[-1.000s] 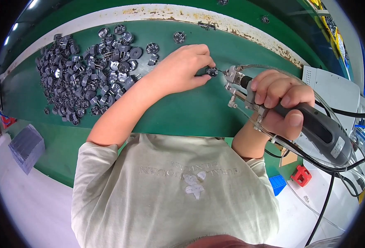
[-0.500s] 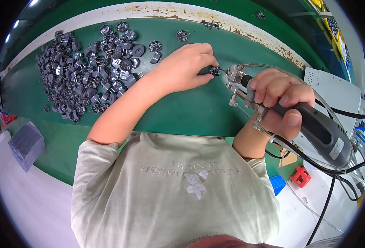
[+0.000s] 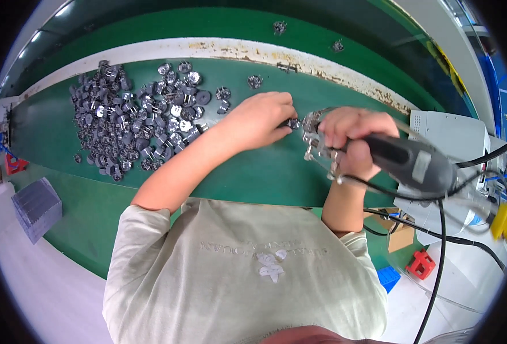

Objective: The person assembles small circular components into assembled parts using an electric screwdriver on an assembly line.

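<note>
Between the thumb and fingers of my left hand (image 3: 263, 119) is a small round black part (image 3: 292, 124) with a shiny face, mostly covered by the fingers. My right hand (image 3: 354, 137) is wrapped round a grey and black hand-held power tool (image 3: 417, 163), which has a metal head, thin tubes and cables. The tool's head (image 3: 311, 124) points left at the part, very close to it; blur hides whether they touch. To the left of my left hand lies a large heap of similar round black parts (image 3: 127, 123), several with metal pins showing.
A white, rust-flecked rail (image 3: 236, 50) curves along the far side of the green table (image 3: 253, 172). Beyond it lie two loose parts (image 3: 280, 27). On the right are a pale grey box-like unit (image 3: 445, 135), black cables (image 3: 437, 275), a red holder (image 3: 420, 264) and a blue bin (image 3: 389, 278).
The view has shifted, so the table sits lower. The tool has swung to a flatter angle and come nearer my left hand, its cables moving. My left hand keeps its pinch.
</note>
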